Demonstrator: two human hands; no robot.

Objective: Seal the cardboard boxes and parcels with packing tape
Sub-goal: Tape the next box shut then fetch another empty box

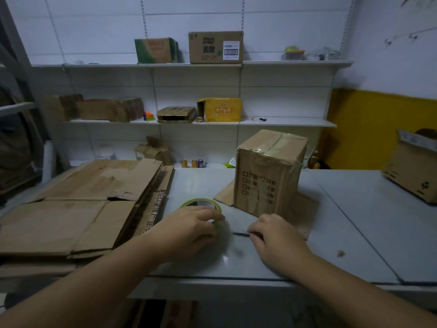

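A greenish roll of packing tape [201, 203] lies flat on the grey table [354, 221]. My left hand [189, 227] lies over its near side with the fingers curled round the rim. Just to the right, my right hand [275, 235] pinches a thin dark metal tool [240, 233] whose tip points left toward the roll. Behind the hands stands a brown cardboard box [267, 174], its top taped, its lower flaps spread out on the table.
A stack of flattened cardboard [78, 204] covers the table's left side. Another box [413, 171] sits at the far right edge. Wall shelves behind hold several cartons [215, 47]. Cans [194, 163] stand beyond the table's back edge.
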